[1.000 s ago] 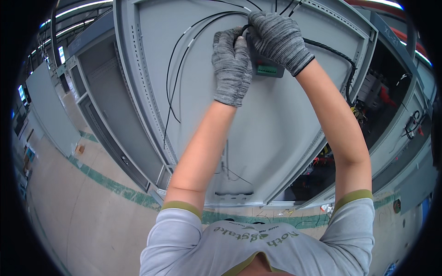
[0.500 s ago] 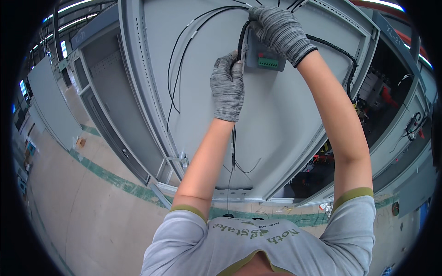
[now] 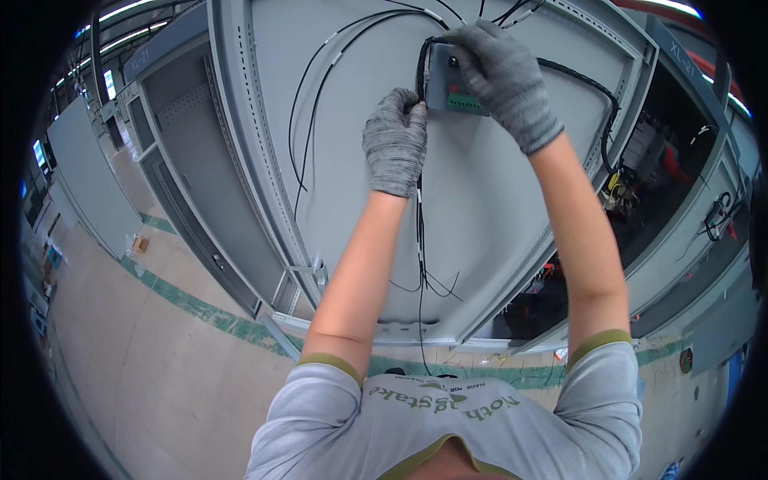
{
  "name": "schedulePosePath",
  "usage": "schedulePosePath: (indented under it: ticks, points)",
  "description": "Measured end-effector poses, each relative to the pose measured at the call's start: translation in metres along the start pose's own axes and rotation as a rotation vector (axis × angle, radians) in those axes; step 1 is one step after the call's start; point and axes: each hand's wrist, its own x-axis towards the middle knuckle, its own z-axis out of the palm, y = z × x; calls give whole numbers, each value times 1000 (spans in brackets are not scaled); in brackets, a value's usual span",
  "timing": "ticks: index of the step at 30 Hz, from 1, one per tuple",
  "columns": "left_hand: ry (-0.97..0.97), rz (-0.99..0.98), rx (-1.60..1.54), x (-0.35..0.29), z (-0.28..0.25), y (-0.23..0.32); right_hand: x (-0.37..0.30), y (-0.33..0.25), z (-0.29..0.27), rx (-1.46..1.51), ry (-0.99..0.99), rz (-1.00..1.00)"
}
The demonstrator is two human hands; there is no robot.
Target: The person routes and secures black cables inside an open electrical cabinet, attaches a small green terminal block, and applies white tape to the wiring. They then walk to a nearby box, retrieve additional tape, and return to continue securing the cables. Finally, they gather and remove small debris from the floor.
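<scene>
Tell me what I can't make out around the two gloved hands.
All in the head view:
Grey box: right part hidden behind the right hand.
Right hand's contact with the box: blurred, can't tell.
Black cable bundle: the stretch gripped by the left hand is covered.
Black wires above: cut off by the top edge.

Grey module [image 3: 439,90]: right part hidden behind your right hand [image 3: 506,90]; hand slightly blurred, fingertip contact with black cable bundle [image 3: 421,70] unclear. Bundle: short stretch masked by your left hand [image 3: 394,144]. Loose black wires [image 3: 502,14]: cut off at picture's far edge. Small parts [image 3: 620,196] in right cabinet [image 3: 698,86]: too tiny for you to identify. Your shirt [image 3: 352,440]: cut off, near edge.
</scene>
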Motion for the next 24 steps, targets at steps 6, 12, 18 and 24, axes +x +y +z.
schedulePosePath:
  ticks: [6, 12, 18, 24]
  points:
    - [-219, -52, -129, 27, -5, -30, -98, -58, 30, 421, 95, 610]
    - [-423, -140, -139, 47, -20, -18, -93, -80, 81, 618, 161, 850]
    - [-507, -82, -67, 48, -35, -5, -93, -83, 83, 251, 157, 632]
    - [-643, -207, -188, 45, -54, 18, -81, -73, 55, 28, -105, 414]
